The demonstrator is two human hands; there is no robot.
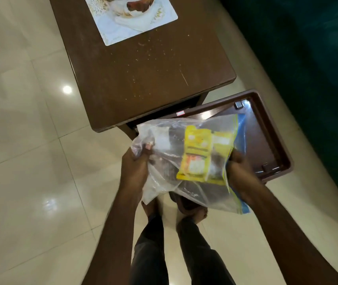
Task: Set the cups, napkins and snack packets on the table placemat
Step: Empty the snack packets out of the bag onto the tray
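- Clear zip bag (pixel 170 159) held up in both hands, above the floor and in front of the table's near end.
- Inside the bag: yellow snack packets (pixel 196 157), at least two overlapping, exact count unclear; something white and crumpled near the left side, perhaps napkins, too blurred to tell.
- Blue and yellow seal strip down the bag's right edge.
- Left hand (pixel 137 163) clenched on the bag's left corner, plastic bunched in the fist.
- Right hand (pixel 240 167) gripping the right edge by the seal strip.
- One brown tray (pixel 275 128) below and behind the bag, beside the table's near right corner; partly hidden by the bag; visible part bare except small clips at two corners.
- One brown table (pixel 143 79), top sprinkled with pale crumbs and marked by a light scratch.
- One white placemat (pixel 112 31) at the table's far end, well apart from the bag; printed with a rooster picture, cut off by the top edge.
- No cups visible for certain; dark shapes inside the bag too unclear to name.
- Glossy cream tiled floor (pixel 30 140) all around, with a bright light reflection left of the table.
- Dark green sofa (pixel 308 58) along the right side.
- Two bare feet and dark trouser legs (pixel 153 254) below the bag, feet partly hidden by it.
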